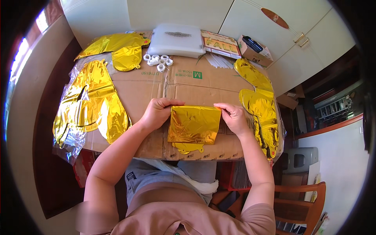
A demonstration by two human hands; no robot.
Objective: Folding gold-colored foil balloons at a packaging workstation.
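Note:
A gold foil balloon [194, 125], folded into a flat rectangle, lies on the cardboard-covered table right in front of me. Its scalloped end with small tabs sticks out below the folded part. My left hand [158, 111] pinches the upper left corner between thumb and fingers. At the upper right corner my right hand [234, 117] grips the foil the same way. Flat gold letter-shaped or number-shaped foil balloons lie on both sides: one large piece [92, 102] on the left, another [113, 49] at the far left, and a third [260, 103] on the right.
White ribbon rolls [161, 62] cluster at the back middle, before a translucent plastic case [176, 41]. Beside it are a printed flat box [221, 44], white strips [220, 61] and an open carton [254, 53] holding a dark item. Cabinets stand behind; a wooden chair [319, 196] is at the lower right.

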